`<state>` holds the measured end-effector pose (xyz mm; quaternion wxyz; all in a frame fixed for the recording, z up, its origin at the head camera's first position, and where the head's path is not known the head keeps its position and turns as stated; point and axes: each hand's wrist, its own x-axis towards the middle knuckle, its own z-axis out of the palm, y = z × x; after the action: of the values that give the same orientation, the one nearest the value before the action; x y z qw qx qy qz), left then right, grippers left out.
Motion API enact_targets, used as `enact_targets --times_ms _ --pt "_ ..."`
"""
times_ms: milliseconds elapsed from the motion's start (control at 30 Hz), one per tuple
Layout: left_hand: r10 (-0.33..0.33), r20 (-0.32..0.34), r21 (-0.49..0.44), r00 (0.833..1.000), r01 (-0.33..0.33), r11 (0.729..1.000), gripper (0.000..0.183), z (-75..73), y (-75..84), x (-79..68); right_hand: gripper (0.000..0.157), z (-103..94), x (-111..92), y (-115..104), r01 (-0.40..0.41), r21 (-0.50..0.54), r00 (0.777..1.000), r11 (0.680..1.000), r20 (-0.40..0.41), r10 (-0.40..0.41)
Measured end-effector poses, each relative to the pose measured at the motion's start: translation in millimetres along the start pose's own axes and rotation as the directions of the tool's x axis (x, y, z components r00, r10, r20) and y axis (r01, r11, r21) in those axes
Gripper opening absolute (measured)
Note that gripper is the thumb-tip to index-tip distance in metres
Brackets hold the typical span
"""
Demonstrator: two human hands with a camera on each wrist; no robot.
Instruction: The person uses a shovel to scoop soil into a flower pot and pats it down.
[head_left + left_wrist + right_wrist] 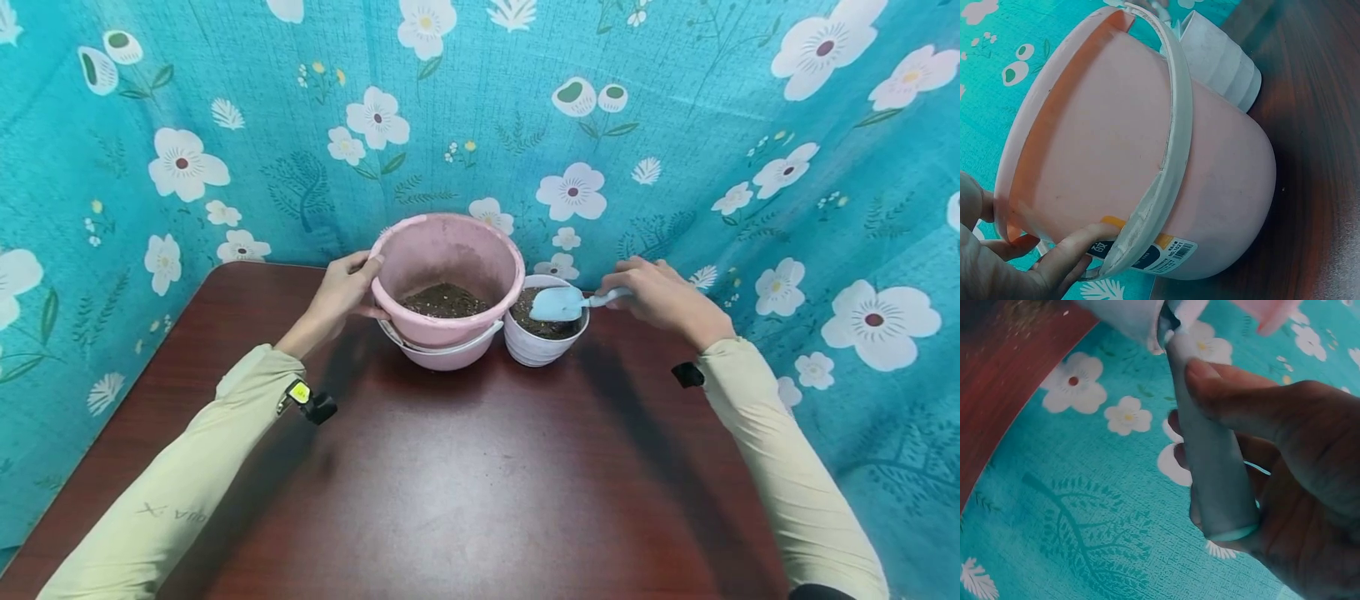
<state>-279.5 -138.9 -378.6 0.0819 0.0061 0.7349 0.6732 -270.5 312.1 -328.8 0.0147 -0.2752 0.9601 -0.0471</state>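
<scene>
A pink bucket (450, 329) with a white handle (1179, 112) stands toward the back of the table, dark soil (444, 300) in its bottom. My left hand (341, 292) grips its left rim, thumb at the top edge and fingers on the outside near a label (1172, 255). Right beside the bucket is a white ribbed flower pot (534, 346) holding soil. My right hand (651, 292) holds a light blue hand trowel (557, 305) by its handle (1213, 450). The trowel's blade lies over the pot's mouth, bottom side up.
The dark red-brown wooden table (450, 492) extends in front of the bucket and pot. A turquoise flowered curtain (465, 108) hangs close behind them and along both sides.
</scene>
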Motion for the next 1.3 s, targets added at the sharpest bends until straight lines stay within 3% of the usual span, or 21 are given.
enact_targets --times_ms 233,400,633,900,1067,1300 --pt "-0.009 0.000 -0.006 1.000 0.009 1.000 0.054 -0.3 -0.1 0.4 0.023 -8.4 0.5 -0.8 0.063 0.000 0.996 0.998 -0.061 -0.063" --pt "0.008 -0.001 0.000 1.000 -0.008 1.000 0.054 -1.1 1.7 0.8 0.021 -23.3 -5.1 -10.9 0.042 0.009 0.994 0.999 -0.100 -0.041" --pt "0.004 0.001 -0.003 1.000 -0.004 1.000 0.054 -1.8 2.1 -1.2 0.021 -10.5 3.2 -19.9 0.114 0.104 0.990 0.988 0.071 -0.122" --pt "0.006 0.012 0.004 1.000 -0.006 1.000 0.055 0.2 2.6 -1.2 0.022 -31.4 -14.3 -25.4 -0.010 0.045 0.999 0.999 0.042 0.008" --pt "0.018 0.007 0.011 1.000 -0.018 1.000 0.054 -1.7 3.7 -1.7 0.022 -36.5 -12.1 -35.5 0.020 0.011 0.994 1.000 0.105 -0.021" --pt "0.017 0.015 -0.001 1.000 -0.017 1.000 0.055 -0.9 1.8 -1.5 0.022 -44.6 -7.3 -40.0 0.025 -0.104 0.999 0.994 0.026 -0.023"
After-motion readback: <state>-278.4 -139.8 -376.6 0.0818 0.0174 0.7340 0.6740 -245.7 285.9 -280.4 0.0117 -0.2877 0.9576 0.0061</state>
